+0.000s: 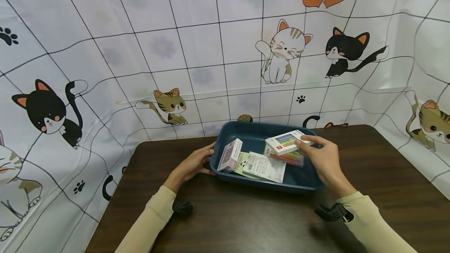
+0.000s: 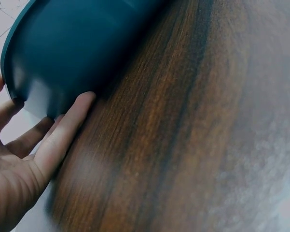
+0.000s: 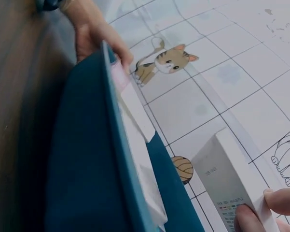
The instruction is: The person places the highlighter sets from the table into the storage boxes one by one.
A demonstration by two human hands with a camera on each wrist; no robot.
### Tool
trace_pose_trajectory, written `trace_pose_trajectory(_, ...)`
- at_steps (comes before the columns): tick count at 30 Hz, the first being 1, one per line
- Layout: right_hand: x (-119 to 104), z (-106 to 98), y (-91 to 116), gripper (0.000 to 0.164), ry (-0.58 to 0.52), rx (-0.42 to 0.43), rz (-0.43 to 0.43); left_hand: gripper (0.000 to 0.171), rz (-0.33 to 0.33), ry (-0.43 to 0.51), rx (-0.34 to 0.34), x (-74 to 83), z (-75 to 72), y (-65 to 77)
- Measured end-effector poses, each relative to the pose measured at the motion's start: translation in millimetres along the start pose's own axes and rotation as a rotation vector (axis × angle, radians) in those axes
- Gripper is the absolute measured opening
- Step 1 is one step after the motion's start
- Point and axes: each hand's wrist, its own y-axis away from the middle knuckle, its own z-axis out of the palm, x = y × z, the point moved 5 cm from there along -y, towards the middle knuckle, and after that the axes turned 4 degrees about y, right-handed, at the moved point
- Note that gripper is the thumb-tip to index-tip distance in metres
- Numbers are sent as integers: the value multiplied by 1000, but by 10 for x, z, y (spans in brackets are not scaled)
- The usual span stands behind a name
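Observation:
A dark blue plastic bin (image 1: 260, 186) sits near the far edge of the table. My left hand (image 1: 197, 163) rests against its left end; in the left wrist view the fairly straight, spread fingers (image 2: 62, 130) touch the outer wall. My right hand (image 1: 323, 159) pinches a flat white box (image 1: 286, 141) with a rainbow-coloured picture, between thumb and fingers, above the bin's right part. Inside the bin lie a pink-and-white box (image 1: 230, 155), a pale packet with printed text (image 1: 265, 166), a green piece (image 1: 241, 163) partly beneath it, and a clear pack of coloured sticks (image 1: 293, 158).
The dark wood table (image 1: 225, 221) extends in front of the bin and to both sides. Behind it hangs a white sheet (image 1: 197, 50) printed with cats and grid lines. Each wrist wears a black strap device, such as the right one (image 1: 330, 212).

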Motion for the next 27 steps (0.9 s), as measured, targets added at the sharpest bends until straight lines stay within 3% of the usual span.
trace_pose_trajectory(13, -38, 254, -126, 48, -136, 71, 52, 54, 13, 1, -5, 5, 32, 8)
trace_pose_trajectory(27, 23, 251, -163, 44, -161, 80, 83, 55, 12, 8, -15, 21, 37, 23)
